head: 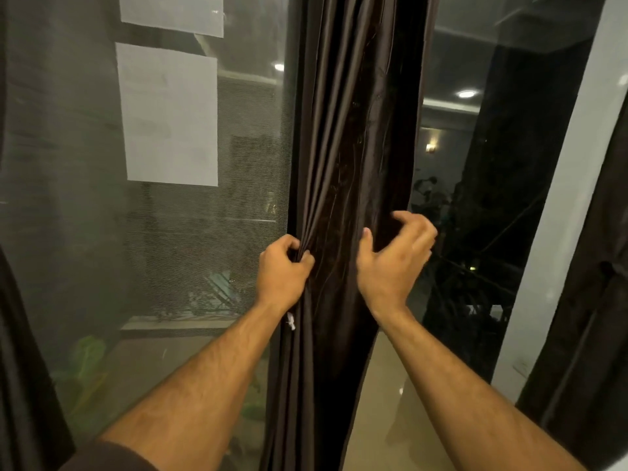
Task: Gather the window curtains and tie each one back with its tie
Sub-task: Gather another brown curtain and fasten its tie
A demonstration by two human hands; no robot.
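A dark brown curtain (pixel 353 137) hangs in folds down the middle of the window. My left hand (pixel 283 270) grips a bunch of its folds at the left edge. My right hand (pixel 396 256) is at the curtain's right edge, its fingers curled and spread, the thumb against the cloth. Whether it holds the edge I cannot tell. A small white tag (pixel 291 321) shows below my left wrist. No tie is visible.
The mesh-screened window pane (pixel 204 215) on the left carries two white paper sheets (pixel 170 113). Dark glass (pixel 475 198) lies to the right, then a white wall strip (pixel 571 198). Other dark curtains hang at the far left (pixel 20 368) and far right (pixel 584 334).
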